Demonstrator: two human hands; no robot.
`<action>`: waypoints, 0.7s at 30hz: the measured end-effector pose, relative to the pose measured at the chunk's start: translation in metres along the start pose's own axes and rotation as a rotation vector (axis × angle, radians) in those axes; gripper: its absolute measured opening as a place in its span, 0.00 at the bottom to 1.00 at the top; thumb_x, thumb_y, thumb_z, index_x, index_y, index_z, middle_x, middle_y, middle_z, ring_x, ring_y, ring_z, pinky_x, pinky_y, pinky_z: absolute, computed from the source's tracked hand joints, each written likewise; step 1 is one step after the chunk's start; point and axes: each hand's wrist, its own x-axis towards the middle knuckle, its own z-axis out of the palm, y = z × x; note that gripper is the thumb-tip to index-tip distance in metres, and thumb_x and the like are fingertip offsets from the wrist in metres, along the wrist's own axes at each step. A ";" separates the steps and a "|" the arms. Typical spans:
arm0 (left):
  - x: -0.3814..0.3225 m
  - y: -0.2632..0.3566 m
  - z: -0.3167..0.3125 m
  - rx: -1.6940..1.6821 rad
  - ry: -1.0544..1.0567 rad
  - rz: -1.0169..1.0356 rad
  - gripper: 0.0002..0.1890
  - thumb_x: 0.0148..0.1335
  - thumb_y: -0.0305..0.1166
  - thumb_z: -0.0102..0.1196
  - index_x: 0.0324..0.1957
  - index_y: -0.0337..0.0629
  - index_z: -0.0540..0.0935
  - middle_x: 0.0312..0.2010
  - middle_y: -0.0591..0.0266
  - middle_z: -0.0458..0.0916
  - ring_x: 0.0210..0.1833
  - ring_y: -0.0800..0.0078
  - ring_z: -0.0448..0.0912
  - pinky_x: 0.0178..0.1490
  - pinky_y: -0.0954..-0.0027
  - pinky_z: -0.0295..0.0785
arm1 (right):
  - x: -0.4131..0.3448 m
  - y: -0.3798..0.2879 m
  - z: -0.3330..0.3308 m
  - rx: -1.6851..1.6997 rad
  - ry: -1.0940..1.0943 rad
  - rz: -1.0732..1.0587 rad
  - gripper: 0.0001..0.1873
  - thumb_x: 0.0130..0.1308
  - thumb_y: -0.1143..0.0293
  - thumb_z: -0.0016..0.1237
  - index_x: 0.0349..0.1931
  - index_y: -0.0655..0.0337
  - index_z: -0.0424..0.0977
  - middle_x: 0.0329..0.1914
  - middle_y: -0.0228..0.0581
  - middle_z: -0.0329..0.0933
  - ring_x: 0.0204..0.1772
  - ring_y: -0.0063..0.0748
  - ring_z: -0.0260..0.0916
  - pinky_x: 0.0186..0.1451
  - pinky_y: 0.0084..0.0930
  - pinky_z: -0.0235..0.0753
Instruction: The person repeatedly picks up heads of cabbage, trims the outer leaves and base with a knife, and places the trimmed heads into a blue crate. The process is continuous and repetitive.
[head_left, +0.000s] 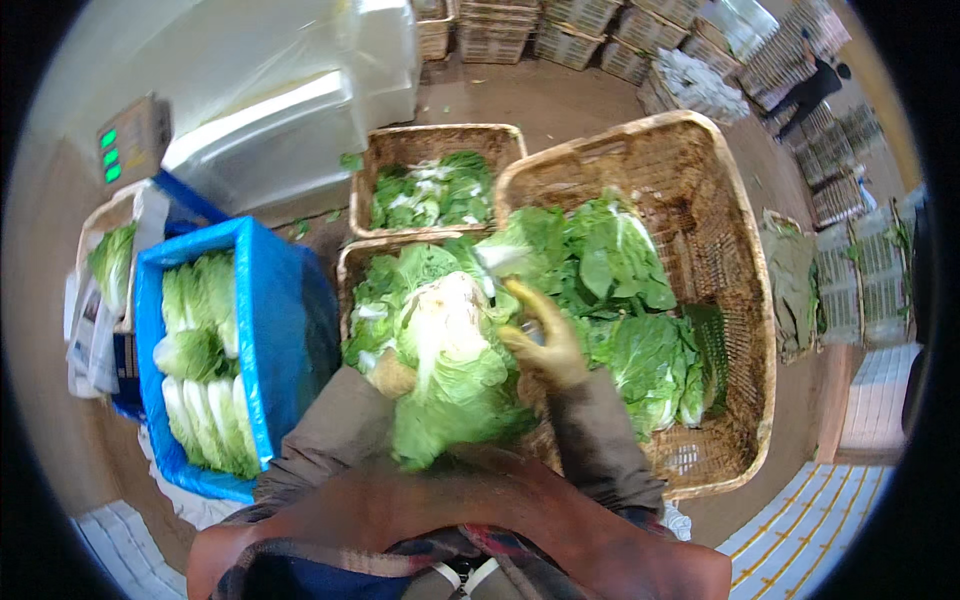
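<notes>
A head of Chinese cabbage (450, 330) lies in front of my body, its pale cut base facing away from me. My left hand (391, 373), in a glove, holds it from the left side and is mostly hidden behind the leaves. On the other side is my right hand (551, 349) in a yellowish glove, thumb and finger apart beside the cabbage's base. Something shiny shows within that hand, too blurred to name. A loose leaf with a white stalk (504, 259) appears just beyond its fingertips. Under the cabbage, a crate (343, 300) contains loose leaves.
To the right, a large brown-stained plastic crate (761, 330) holds several cabbages (645, 360). A smaller crate (360, 187) of trimmed leaves stands ahead. At left are a blue-lined box (247, 315) of cabbages and a scale display (124, 150). A person (810, 90) bends near stacked crates far right.
</notes>
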 end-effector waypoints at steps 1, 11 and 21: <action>-0.018 0.005 -0.017 0.019 -0.014 0.019 0.26 0.69 0.40 0.56 0.65 0.39 0.73 0.61 0.56 0.75 0.64 0.59 0.72 0.72 0.56 0.63 | -0.004 -0.024 -0.002 -0.348 0.032 -0.144 0.27 0.68 0.60 0.59 0.65 0.58 0.72 0.68 0.47 0.73 0.65 0.43 0.76 0.63 0.35 0.77; -0.209 -0.002 -0.074 -0.222 -0.357 -0.057 0.31 0.67 0.43 0.58 0.69 0.41 0.70 0.69 0.52 0.69 0.72 0.56 0.66 0.77 0.56 0.56 | -0.055 -0.042 0.081 -1.063 -0.587 -0.421 0.08 0.61 0.72 0.52 0.39 0.63 0.76 0.40 0.42 0.80 0.27 0.46 0.81 0.28 0.40 0.80; -0.145 -0.038 -0.063 -0.419 -0.103 -0.305 0.27 0.70 0.45 0.54 0.67 0.43 0.73 0.66 0.53 0.73 0.67 0.58 0.71 0.70 0.55 0.66 | -0.059 0.056 0.147 0.532 -0.304 0.402 0.37 0.63 0.46 0.60 0.67 0.55 0.66 0.50 0.40 0.79 0.50 0.25 0.76 0.53 0.33 0.80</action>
